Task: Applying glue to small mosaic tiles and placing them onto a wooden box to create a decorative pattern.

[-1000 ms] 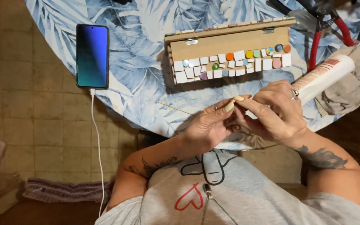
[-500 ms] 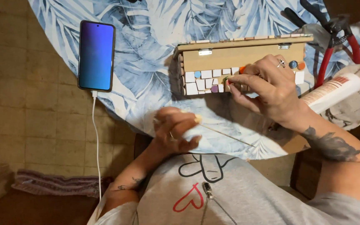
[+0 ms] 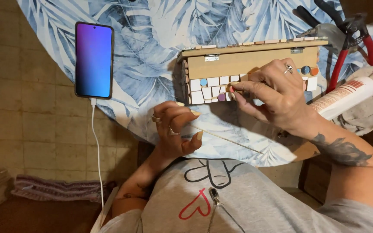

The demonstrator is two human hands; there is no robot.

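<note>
Right hand: the right hand (image 3: 277, 92) is down on the front face of the wooden box (image 3: 247, 64), fingers pinched narrow around something small at the tile rows. What the fingertips grip, I cannot tell.
Left hand: the left hand (image 3: 175, 129) hovers at the near edge of the table (image 3: 152, 43), fingers loosely curled, holding one end of a thin wooden stick (image 3: 227, 140) between thumb and fingertips.
Stick: it runs from the left hand out to the right, along the table's near edge, ending below the right wrist.
Box: hinged lid closed, standing mid-table, its front partly covered with white square tiles (image 3: 212, 82) and a few coloured round ones, blue, purple and orange.
Tube: a white glue tube (image 3: 346, 97) lies just right of the box, on a grey rag (image 3: 368, 116) at the table's right edge.
Cutters: red-handled nippers (image 3: 350, 43) sit at the far right corner, behind the tube.
Phone: a phone (image 3: 93, 60) with a lit purple-blue screen lies at the table's left edge, well apart from the hands, a white cable (image 3: 96, 151) hanging off it.
</note>
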